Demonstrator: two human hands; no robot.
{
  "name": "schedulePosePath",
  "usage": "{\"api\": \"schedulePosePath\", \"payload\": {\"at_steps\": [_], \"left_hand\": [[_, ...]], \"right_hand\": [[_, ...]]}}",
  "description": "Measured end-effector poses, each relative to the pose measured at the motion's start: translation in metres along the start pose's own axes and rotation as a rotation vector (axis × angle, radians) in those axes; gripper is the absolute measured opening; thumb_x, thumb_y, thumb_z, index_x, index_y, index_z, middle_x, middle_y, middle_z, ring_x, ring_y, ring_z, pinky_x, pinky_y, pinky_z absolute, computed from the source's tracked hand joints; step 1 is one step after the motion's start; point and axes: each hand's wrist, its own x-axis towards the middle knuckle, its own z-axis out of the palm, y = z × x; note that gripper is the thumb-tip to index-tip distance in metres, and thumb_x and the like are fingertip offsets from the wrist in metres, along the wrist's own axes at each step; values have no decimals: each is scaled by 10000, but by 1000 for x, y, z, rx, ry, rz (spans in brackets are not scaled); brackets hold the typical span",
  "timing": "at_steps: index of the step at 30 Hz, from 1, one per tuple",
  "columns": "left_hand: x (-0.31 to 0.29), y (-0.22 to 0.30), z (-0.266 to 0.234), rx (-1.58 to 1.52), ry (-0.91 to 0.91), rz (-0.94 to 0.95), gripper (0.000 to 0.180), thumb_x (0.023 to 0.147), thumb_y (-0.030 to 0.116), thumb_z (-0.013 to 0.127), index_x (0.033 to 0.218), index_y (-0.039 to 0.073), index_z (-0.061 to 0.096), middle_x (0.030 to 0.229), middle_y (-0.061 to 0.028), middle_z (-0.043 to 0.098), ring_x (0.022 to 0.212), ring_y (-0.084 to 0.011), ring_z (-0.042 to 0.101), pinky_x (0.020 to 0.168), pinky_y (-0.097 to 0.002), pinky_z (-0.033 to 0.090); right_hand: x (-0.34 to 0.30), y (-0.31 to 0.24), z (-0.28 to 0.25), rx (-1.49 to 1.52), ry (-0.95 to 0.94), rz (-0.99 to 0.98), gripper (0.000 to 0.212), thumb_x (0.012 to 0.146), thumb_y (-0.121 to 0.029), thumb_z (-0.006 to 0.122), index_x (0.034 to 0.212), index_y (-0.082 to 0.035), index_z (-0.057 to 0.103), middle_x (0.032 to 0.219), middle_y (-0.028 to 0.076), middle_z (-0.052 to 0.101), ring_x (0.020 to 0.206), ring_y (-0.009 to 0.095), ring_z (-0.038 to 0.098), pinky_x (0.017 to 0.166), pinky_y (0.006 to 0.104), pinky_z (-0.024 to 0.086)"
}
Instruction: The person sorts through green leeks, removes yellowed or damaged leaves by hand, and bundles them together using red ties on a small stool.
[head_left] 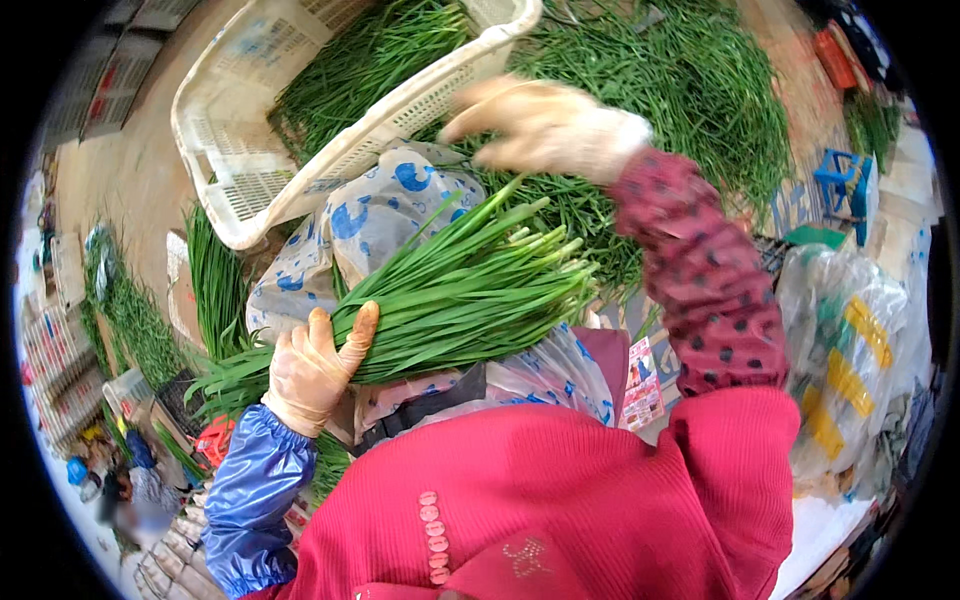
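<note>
My left hand [318, 370], in a thin pale glove with a stained thumb, is closed around the leafy part of a bunch of garlic chives [450, 300]. The bunch lies across my lap, its pale cut ends toward the right and its leaf tips under and past my left hand. Beyond it my right hand [545, 125], in a cream glove, is raised near the crate's rim. Its fingers are stretched out and somewhat blurred, with nothing visible in them. Beneath that hand spreads a big heap of loose chives [650, 90].
A white plastic crate [235, 75] holding more chives stands tilted ahead. Blue-patterned plastic sheeting [360, 210] covers my knees. Another chive bundle [215, 280] is at the left. On the right are a blue stool [840, 185] and a clear plastic bag with yellow tape [850, 350].
</note>
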Motion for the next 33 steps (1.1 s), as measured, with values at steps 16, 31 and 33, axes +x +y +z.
{"api": "schedulePosePath", "payload": {"at_steps": [16,31,33], "left_hand": [[-19,9,30,-319,-124,-237,900,698,13,601,1498,222,245,1075,-219,557,761,-367,592,626,-446,494],[-13,0,46,-624,-123,-254,899,727,103,714,1501,154,260,1037,-190,634,901,-384,633,742,-415,509],[-16,1,49,-624,-98,-272,877,748,128,711,1500,152,260,1030,-189,638,896,-381,636,737,-422,512]], "right_hand": [[-103,-9,-42,50,253,289,489,745,-162,690,1222,-108,595,1267,179,565,1253,341,479,1070,417,362],[-80,-41,-12,1195,833,604,205,931,-116,558,1058,4,666,866,49,703,729,100,639,619,232,524],[-77,-46,-21,1031,805,663,201,920,-115,562,1048,-11,677,835,38,696,686,89,615,565,225,499]]}}
